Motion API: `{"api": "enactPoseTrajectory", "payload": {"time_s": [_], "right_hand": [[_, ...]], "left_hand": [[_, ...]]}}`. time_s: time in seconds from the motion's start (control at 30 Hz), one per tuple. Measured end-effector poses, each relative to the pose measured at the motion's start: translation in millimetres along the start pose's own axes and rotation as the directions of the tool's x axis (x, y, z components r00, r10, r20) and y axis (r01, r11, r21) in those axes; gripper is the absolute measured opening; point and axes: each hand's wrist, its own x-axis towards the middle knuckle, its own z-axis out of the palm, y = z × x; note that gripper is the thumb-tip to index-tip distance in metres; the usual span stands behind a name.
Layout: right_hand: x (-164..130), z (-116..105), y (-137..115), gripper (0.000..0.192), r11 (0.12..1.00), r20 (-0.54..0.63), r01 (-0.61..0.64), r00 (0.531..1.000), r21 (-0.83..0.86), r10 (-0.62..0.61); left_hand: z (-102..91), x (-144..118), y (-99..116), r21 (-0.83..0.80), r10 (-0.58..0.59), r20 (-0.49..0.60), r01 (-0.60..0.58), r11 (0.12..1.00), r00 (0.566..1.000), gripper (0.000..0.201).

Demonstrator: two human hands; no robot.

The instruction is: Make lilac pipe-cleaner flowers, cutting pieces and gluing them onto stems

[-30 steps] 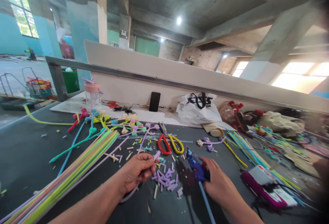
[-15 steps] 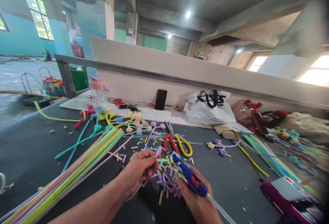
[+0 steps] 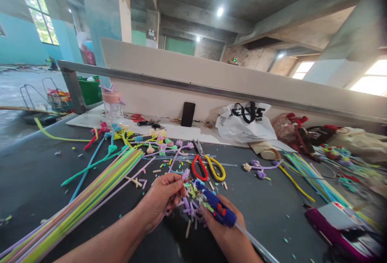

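Between thumb and fingers, my left hand (image 3: 166,192) pinches a lilac pipe-cleaner flower (image 3: 186,174), its stem trailing below the palm. My right hand (image 3: 225,222) is wrapped around a blue hot glue gun (image 3: 216,203) with a clear glue stick (image 3: 254,241) sticking out of its back. The gun's nozzle points at the flower, close to it; I cannot tell whether they touch. Under the hands lies a pile of short lilac pipe-cleaner pieces (image 3: 191,210). Scissors (image 3: 208,167) with one red and one yellow handle rest just beyond the gun.
A bundle of long pipe cleaners (image 3: 90,202) lies at left, finished flowers (image 3: 163,144) behind it. A lidded jar (image 3: 113,104), a phone (image 3: 188,114) and a white bag (image 3: 246,122) stand along the back panel. At right are another lilac flower sprig (image 3: 261,168) and a purple case (image 3: 335,235).
The glue gun has shifted slightly left, its nozzle nearer the flower. My left hand keeps its pinch, moved only a little. The whole view has shifted slightly.
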Motion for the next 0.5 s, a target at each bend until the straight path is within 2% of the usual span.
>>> {"api": "enactPoseTrajectory", "payload": {"time_s": [0.17, 0.5], "right_hand": [[-1.1, -1.1, -5.7, 0.014, 0.998, 0.019, 0.048, 0.999, -0.038, -0.047], [0.0, -2.6, -8.3, 0.014, 0.992, 0.054, 0.092, 0.995, -0.088, -0.088]], "left_hand": [[1.0, -1.2, 1.9, 0.017, 0.029, 0.021, -0.030, 0.999, 0.999, 0.025], [3.4, -3.0, 7.0, -0.001, 0.036, 0.020, -0.036, 0.999, 0.999, 0.024]]}}
